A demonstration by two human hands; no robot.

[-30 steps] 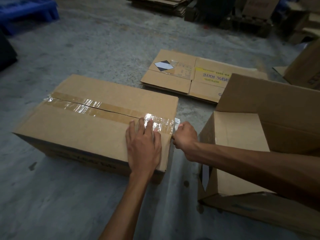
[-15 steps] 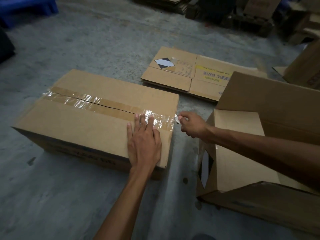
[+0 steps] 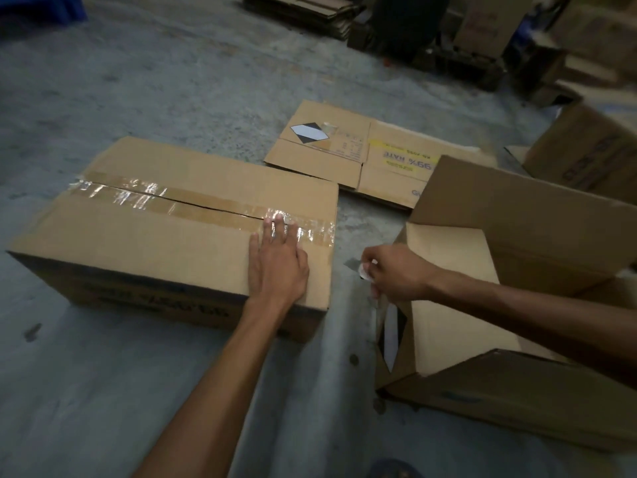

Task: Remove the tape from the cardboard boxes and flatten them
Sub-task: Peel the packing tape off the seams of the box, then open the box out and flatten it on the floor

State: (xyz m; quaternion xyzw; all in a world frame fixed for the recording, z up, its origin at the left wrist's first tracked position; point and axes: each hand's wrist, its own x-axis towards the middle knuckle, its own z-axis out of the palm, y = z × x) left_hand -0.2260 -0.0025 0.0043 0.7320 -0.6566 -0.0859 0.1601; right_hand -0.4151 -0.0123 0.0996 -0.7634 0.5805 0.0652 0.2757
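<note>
A sealed brown cardboard box lies on the concrete floor, with shiny clear tape running along its top seam. My left hand rests flat on the box top near its right end, fingertips on the tape. My right hand hovers just right of that box, above the floor gap, closed around a small grey-and-white cutter whose tip points left. The cutter is apart from the tape.
An opened box with raised flaps stands at the right, under my right forearm. A flattened box lies behind. More boxes sit far right, and stacked cardboard at the back.
My right hand has pulled away from the tape's right end, moving right and toward me with the cutter. My left hand stays pressed on the box top.
</note>
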